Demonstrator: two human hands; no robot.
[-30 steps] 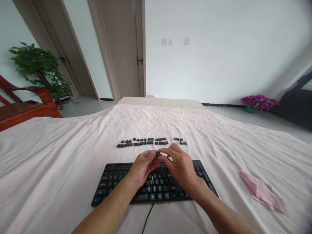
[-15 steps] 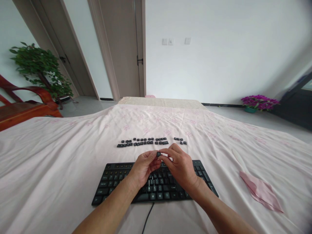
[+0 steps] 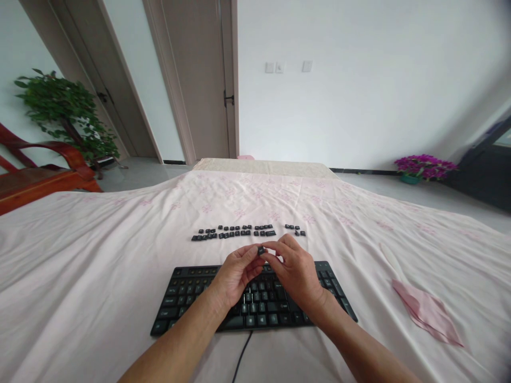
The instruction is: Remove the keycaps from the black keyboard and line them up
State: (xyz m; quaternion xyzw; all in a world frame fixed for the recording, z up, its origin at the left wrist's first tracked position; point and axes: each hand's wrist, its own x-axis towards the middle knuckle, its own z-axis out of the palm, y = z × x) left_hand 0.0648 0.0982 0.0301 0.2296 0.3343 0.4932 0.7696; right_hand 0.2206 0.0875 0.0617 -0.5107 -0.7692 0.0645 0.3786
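Currently both hands (image 3: pixel 236 270) (image 3: pixel 296 268) pinch black keycap (image 3: pixel 261 250) over keyboard (image 3: pixel 255 307); teal pot (image 3: pixel 410 180) holds purple flowers (image 3: pixel 425 166).

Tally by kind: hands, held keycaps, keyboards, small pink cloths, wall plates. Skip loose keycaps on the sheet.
Hands (left hand, right hand): 2
Held keycap: 1
Keyboard: 1
Small pink cloth: 1
Wall plates: 3
Total: 8

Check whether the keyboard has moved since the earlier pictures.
No. Judged against the loose keys lying on the sheet, the keyboard sits in the same place, with no visible shift.
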